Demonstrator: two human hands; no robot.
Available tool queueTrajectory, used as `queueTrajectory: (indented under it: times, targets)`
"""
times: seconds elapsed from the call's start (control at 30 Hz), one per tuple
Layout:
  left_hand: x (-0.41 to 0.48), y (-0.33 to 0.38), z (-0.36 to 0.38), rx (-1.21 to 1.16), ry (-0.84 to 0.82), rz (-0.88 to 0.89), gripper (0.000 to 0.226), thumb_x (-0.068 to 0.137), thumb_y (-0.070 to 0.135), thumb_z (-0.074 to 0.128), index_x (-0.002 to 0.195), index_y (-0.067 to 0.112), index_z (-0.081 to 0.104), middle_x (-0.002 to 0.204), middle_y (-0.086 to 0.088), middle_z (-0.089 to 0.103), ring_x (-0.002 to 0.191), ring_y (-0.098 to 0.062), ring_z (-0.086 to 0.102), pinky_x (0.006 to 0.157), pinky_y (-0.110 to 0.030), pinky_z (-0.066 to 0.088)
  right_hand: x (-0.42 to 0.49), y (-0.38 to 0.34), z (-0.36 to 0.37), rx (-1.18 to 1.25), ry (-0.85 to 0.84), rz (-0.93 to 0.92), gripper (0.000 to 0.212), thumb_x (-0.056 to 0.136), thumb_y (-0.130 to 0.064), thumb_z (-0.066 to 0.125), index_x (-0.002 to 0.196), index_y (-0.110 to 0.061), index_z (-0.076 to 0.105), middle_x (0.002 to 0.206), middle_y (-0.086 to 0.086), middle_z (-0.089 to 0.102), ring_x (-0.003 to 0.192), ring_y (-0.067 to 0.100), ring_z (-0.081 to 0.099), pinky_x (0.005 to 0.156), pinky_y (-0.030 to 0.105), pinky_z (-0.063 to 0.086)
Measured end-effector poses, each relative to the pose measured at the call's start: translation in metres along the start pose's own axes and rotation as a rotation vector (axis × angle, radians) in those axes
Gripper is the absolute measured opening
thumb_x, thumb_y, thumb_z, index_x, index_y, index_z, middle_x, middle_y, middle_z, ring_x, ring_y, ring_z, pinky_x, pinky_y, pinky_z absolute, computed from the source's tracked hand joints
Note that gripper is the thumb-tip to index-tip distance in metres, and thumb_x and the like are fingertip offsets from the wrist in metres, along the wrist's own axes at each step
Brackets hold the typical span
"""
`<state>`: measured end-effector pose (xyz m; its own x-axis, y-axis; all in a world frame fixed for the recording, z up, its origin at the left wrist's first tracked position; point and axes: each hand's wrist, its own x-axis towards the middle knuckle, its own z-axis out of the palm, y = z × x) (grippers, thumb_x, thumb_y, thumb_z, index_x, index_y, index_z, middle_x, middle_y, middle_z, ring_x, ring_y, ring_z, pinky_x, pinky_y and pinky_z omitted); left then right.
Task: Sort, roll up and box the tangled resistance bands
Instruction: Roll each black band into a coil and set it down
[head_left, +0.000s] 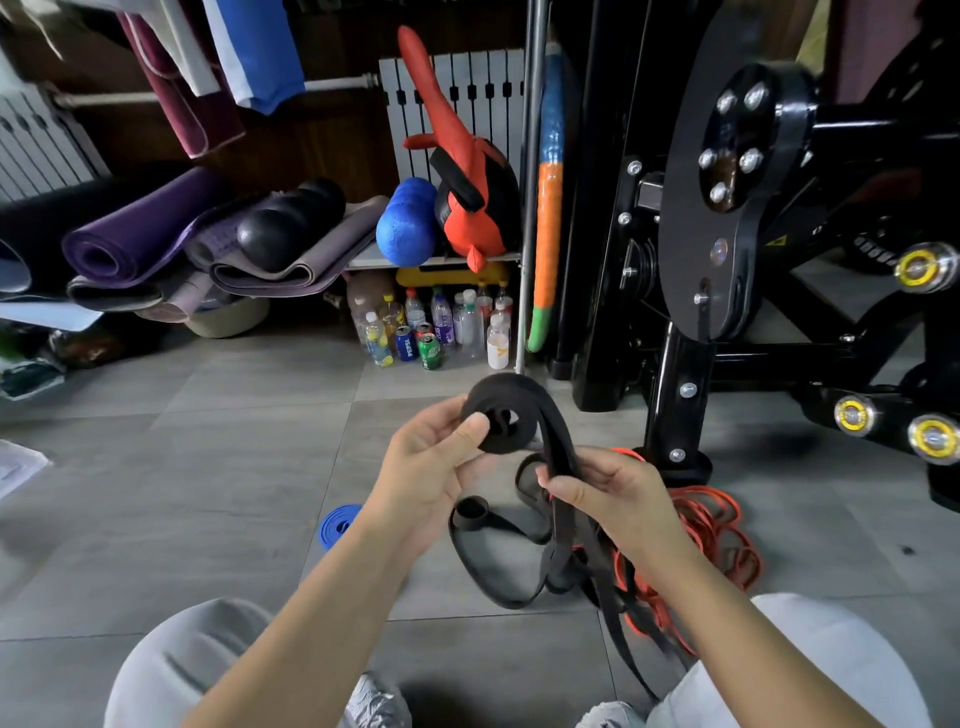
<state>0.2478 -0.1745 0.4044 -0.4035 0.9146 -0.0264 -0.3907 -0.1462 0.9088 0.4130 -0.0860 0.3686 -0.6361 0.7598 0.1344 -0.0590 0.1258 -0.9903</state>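
The black band (560, 452) is at the centre of the frame, its end wound into a coil (501, 415). My left hand (431, 460) pinches the coil, thumb pressed on its flat face. My right hand (615, 493) curls round the loose tail just below and to the right. Most of that tail hangs down to the floor (208, 467), so I judge this roll barely half made. Below my hands more black straps (483, 556) lie looped beside an orange tangle (719, 535) at lower right, all unsorted. One blue roll (337, 525) sits finished, left of my wrist. I see no box anywhere.
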Motion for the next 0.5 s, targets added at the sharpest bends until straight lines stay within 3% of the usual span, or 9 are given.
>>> queueTrajectory:
  times: [0.2, 0.3, 0.4, 0.5]
  targets:
    - [0.005, 0.007, 0.003, -0.155, -0.037, -0.002, 0.032, 0.079, 0.014, 0.061, 0.11, 0.005, 0.063, 0.107, -0.013, 0.07, 0.101, -0.023, 0.067, 0.077, -0.024, 0.055, 0.015, -0.026, 0.012, 0.087, -0.043, -0.127, 0.027, 0.078, -0.026, 0.066, 0.105, -0.027, 0.068, 0.108, -0.008, 0.071, 0.105, 0.009, 0.065, 0.091, 0.021, 0.05]
    - [0.006, 0.01, 0.003, -0.227, -0.029, -0.003, 0.035, 0.079, 0.013, 0.06, 0.112, 0.003, 0.061, 0.106, -0.014, 0.07, 0.097, -0.022, 0.068, 0.075, -0.024, 0.056, 0.025, -0.037, 0.02, 0.109, -0.061, -0.186, 0.028, 0.081, -0.02, 0.068, 0.106, -0.03, 0.067, 0.108, -0.008, 0.071, 0.104, 0.012, 0.065, 0.091, 0.024, 0.051]
    - [0.005, 0.011, 0.004, -0.269, -0.017, -0.004, 0.031, 0.078, 0.013, 0.059, 0.107, 0.003, 0.062, 0.098, -0.012, 0.072, 0.089, -0.019, 0.07, 0.069, -0.022, 0.056, 0.031, -0.04, 0.027, 0.089, -0.027, -0.195, 0.028, 0.079, -0.008, 0.07, 0.098, -0.028, 0.069, 0.099, -0.011, 0.073, 0.095, 0.007, 0.068, 0.08, 0.015, 0.05]
    - [0.004, 0.011, 0.002, -0.28, -0.014, -0.026, 0.03, 0.077, 0.013, 0.06, 0.106, 0.004, 0.062, 0.098, -0.012, 0.071, 0.088, -0.018, 0.07, 0.069, -0.022, 0.056, 0.035, -0.041, 0.029, 0.072, -0.026, -0.205, 0.025, 0.079, -0.005, 0.071, 0.097, -0.023, 0.07, 0.097, -0.008, 0.074, 0.093, 0.009, 0.069, 0.079, 0.015, 0.05]
